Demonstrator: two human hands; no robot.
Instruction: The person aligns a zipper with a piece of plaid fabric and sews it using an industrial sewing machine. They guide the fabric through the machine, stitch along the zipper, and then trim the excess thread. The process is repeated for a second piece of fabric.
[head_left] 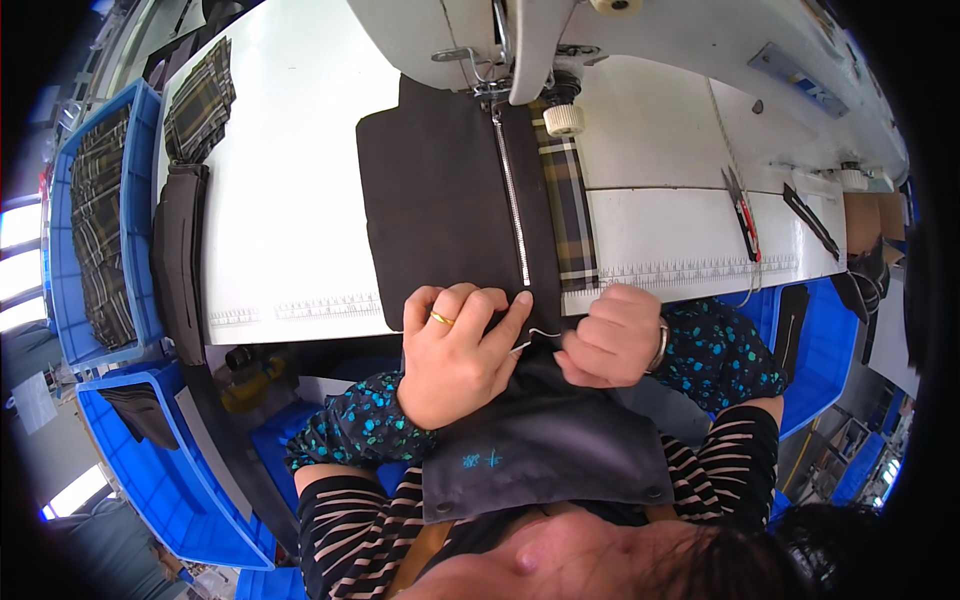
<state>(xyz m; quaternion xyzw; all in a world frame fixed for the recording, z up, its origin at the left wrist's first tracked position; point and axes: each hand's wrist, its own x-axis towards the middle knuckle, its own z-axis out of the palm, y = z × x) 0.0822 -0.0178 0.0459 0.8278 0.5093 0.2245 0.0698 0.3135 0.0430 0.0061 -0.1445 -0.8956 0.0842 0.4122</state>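
Observation:
A dark fabric panel [440, 190] lies on the white sewing table, its upper end under the presser foot of a sewing machine [490, 95]. A zipper with silvery teeth [512, 200] runs down it, and a plaid fabric strip [570, 215] shows along its right side. My left hand [455, 345] grips the panel's near end at the table edge, one finger beside the zipper's lower end; its thumb is hidden. To its right, my right hand [612, 338] is closed, fingers curled in. A thin white thread [545, 332] runs between the hands, into the right fingers.
Red-handled thread snips [745, 220] and a dark slim tool [810, 220] lie at the table's right. Plaid pieces [200, 100] and folded dark pieces [180, 260] rest at the left edge. Blue bins [140, 230] flank the table. A ruler strip [320, 303] follows its front edge.

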